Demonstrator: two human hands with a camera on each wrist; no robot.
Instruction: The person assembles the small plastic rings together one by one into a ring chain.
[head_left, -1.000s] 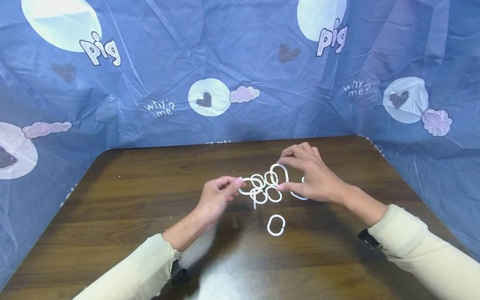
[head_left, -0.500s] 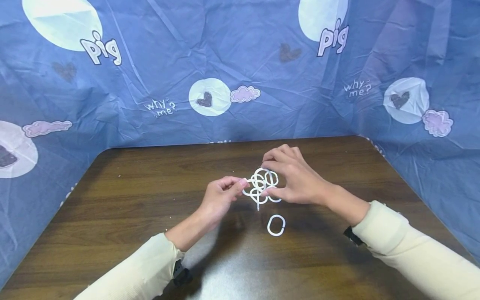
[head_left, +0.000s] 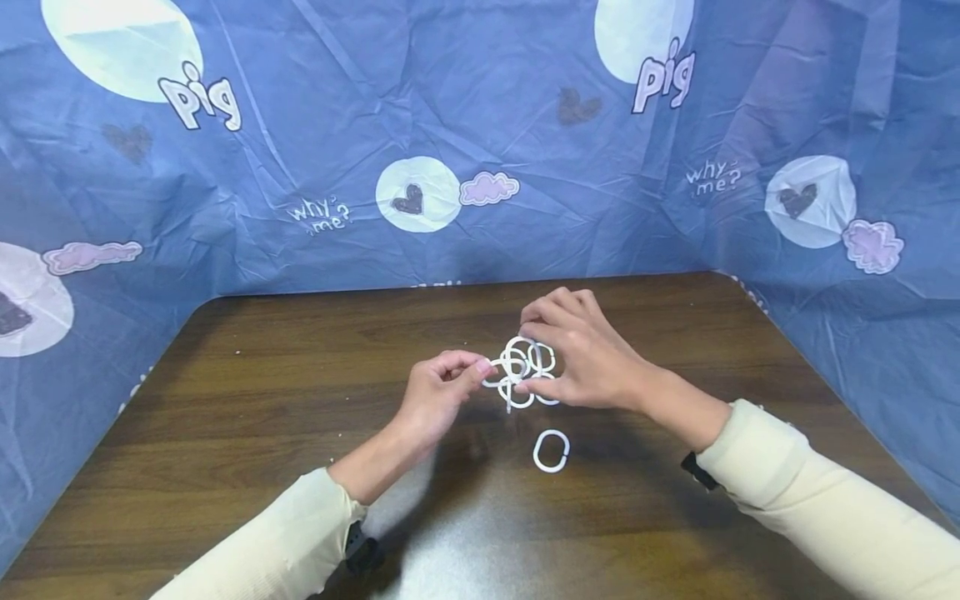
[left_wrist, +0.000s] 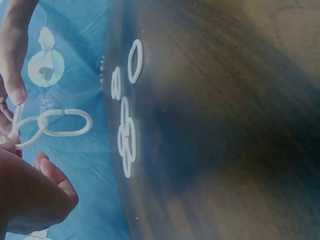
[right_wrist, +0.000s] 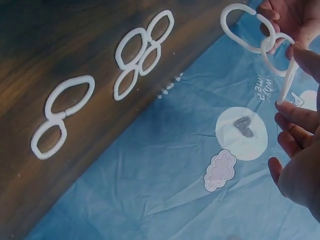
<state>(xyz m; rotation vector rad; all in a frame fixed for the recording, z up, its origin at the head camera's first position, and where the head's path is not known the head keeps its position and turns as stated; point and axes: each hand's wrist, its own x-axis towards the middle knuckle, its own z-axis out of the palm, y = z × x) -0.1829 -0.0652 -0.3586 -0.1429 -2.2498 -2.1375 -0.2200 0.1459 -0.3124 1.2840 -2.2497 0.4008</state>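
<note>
My left hand pinches a white oval ring between thumb and fingertips, above the table. A second white oval ring, with a small gap in its side, hangs linked through it. With thumb and fingers spread across its length, my right hand holds a third ring, seen nearly edge-on in the right wrist view. This third ring touches or overlaps the left hand's ring; whether it is hooked through, I cannot tell. Loose rings partly show behind the held ones in the head view.
Several loose white rings lie clustered on the dark wooden table. Another loose ring lies nearer the front, apart from the cluster. A blue printed cloth stands around the table's back and sides.
My right hand has moved left, bringing its ring against the ring in my left hand. My left hand has hardly moved, and the linked ring still hangs from its ring.
</note>
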